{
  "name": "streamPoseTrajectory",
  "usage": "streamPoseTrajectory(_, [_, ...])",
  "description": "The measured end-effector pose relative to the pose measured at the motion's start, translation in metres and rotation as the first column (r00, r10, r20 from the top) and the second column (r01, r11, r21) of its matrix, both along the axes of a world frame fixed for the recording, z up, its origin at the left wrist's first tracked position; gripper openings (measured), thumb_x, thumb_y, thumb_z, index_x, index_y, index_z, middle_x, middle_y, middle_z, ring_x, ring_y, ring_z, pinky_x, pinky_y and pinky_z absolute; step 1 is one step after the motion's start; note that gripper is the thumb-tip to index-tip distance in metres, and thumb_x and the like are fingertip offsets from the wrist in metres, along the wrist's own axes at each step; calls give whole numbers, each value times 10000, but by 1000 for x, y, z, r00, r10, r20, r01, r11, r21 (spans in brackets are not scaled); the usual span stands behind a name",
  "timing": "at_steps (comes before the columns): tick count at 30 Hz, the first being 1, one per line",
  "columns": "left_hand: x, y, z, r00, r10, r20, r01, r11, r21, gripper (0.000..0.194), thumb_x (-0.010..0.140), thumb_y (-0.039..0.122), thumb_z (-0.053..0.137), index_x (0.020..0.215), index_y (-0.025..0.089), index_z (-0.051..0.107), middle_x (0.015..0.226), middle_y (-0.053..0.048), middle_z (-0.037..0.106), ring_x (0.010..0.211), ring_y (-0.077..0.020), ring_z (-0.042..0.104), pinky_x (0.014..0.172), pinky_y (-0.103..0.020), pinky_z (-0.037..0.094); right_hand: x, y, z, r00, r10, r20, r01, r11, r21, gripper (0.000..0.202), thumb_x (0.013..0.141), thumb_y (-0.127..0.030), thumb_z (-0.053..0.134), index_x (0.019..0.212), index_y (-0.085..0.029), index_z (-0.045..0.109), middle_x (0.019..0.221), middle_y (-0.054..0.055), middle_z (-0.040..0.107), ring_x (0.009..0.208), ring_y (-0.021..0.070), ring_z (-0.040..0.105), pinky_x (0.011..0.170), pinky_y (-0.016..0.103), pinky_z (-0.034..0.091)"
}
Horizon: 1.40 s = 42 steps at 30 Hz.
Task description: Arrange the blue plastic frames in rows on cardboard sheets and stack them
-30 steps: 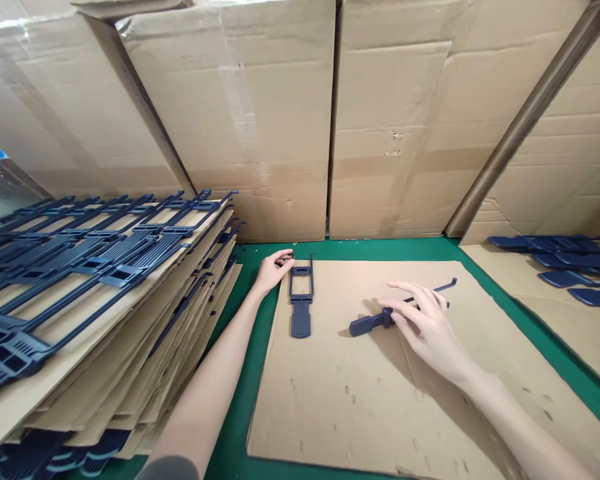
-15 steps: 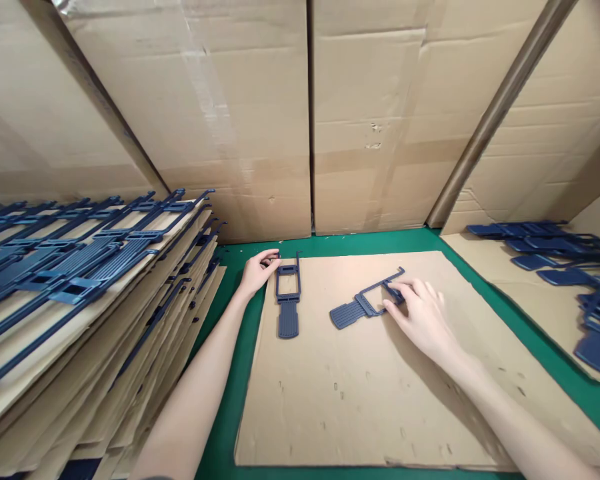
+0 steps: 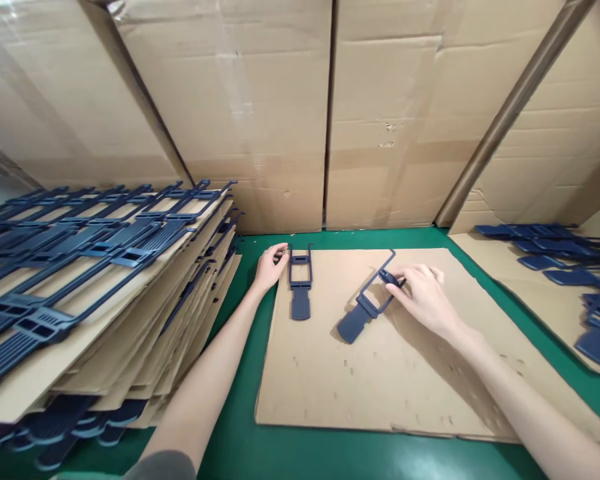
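Note:
Near the top left corner of a flat cardboard sheet [image 3: 360, 393], a dark blue plastic part [image 3: 301, 303] lies with its ribbed paddle toward me. My left hand [image 3: 273, 265] is at the upper left end of that part, its fingers curled with the tips close together; whether they pinch the part's hooked end is hard to see. To the right, my right hand [image 3: 417, 293] grips a second blue part [image 3: 357, 320] by its frame between thumb and fingers. That part is tilted, its paddle pointing down and left and its hooked arm up.
At left stands a tall stack of cardboard sheets [image 3: 130, 347] layered with blue parts [image 3: 125, 243]. More blue parts [image 3: 570, 275] lie on cardboard at right. Large cardboard boxes [image 3: 260, 133] stand behind the green table [image 3: 235, 387].
The part in my right hand has turned, its paddle swinging lower and its hooked arm higher. The view has shifted left, so most things appear farther right.

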<state>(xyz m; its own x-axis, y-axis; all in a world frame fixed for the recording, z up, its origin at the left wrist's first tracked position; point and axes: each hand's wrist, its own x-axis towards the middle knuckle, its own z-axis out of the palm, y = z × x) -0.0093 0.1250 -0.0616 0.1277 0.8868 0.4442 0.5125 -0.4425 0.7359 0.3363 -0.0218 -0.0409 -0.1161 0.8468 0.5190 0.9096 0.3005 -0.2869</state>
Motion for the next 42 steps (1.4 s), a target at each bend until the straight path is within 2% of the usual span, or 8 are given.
streamPoseTrajectory(5, [-3,-13,1,999,-15,-44,16,999,37,318,847,250,534,1147,196,625,1148,-90,647,1014,-219,603,843,-336,486,-27,17,61,953,300,-49,-298,954,43,134,881,-351,521,939,-234,553,1048,86,643,1087,286,545,995,526,303])
streamPoseTrajectory(10, [-1,-16,5,993,-44,-114,52,996,66,241,842,305,574,1044,215,671,1123,-59,660,1066,-244,571,916,-373,438,-79,41,111,761,604,-236,-615,788,34,57,879,-269,512,912,-234,544,1253,68,569,1350,242,336,1064,479,326])
streamPoseTrajectory(16, [0,-17,6,980,-51,-190,70,993,97,265,821,337,608,1051,218,667,1138,-52,654,1077,-250,555,963,-385,389,-94,72,73,425,630,-650,-861,503,-74,175,846,-327,591,981,-231,645,1410,47,477,1383,239,302,1083,459,333])
streamPoseTrajectory(19, [1,-17,6,977,-40,-208,62,993,102,268,821,315,603,1056,203,665,1135,-67,652,1081,-256,552,960,-386,390,-71,91,44,430,463,-775,-789,610,-74,253,817,-372,625,1015,-223,679,1365,85,528,1292,261,445,1033,460,389])
streamPoseTrajectory(24, [3,-21,10,971,-38,-237,62,994,94,252,826,307,596,1049,210,661,1123,-55,658,1068,-245,557,945,-381,412,-35,106,47,759,174,-628,-303,947,-104,244,770,-347,613,946,-194,688,1046,93,692,967,253,638,884,428,481])
streamPoseTrajectory(28, [5,-24,13,967,-35,-251,60,994,95,249,840,311,580,1055,208,653,1132,-54,655,1079,-239,557,960,-390,413,-37,91,64,937,325,-128,-350,875,-335,186,787,-334,584,851,-199,695,945,71,682,859,227,625,769,351,476])
streamPoseTrajectory(33, [6,-26,14,964,-71,-256,101,989,104,249,857,296,559,1075,214,648,1173,-56,646,1115,-219,564,996,-384,401,-64,70,60,774,530,346,-286,781,-556,81,729,-221,655,794,-173,662,873,90,672,858,246,610,691,310,409])
streamPoseTrajectory(42, [6,-25,8,965,-67,-255,93,991,92,258,844,142,486,998,191,686,1188,-80,634,1154,-204,557,1033,-380,386,-116,17,67,711,627,320,-587,779,-222,113,736,-224,705,807,-169,636,795,57,669,873,221,579,986,424,325])
